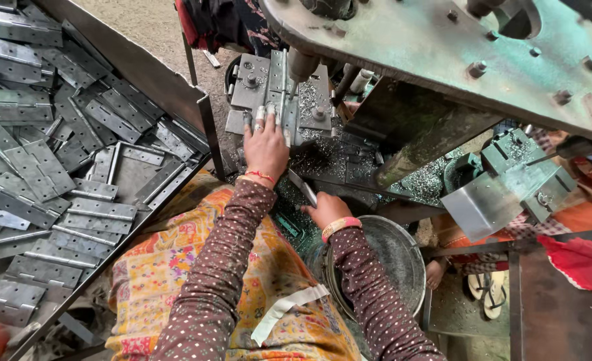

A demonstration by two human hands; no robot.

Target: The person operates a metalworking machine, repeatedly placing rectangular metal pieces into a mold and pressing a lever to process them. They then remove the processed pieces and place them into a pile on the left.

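Far left we see a metal tray (pixel 150 79) heaped with flat grey hinges (pixel 75 160), lying at all angles.

Just right of the tray, our left hand (pixel 265 148) reaches forward, palm down, fingers spread flat. The fingertips press on a hinge (pixel 280 81) that lies open on the fixture plate (pixel 312 107) of the machine. It is a pressing contact, not a closed grasp. A round spindle (pixel 302 65) comes down just beside that hinge. Metal shavings (pixel 322 157) cover the plate and the bed below it.

Nearer to us and lower, our right hand (pixel 324 208) is curled around a thin metal piece (pixel 303 187), whose end sticks up past the fingers. Below that wrist stands a round metal basin (pixel 403 257).

Overhead right, the green machine frame (pixel 443 47). Far right, another person's sandalled feet (pixel 486 287).
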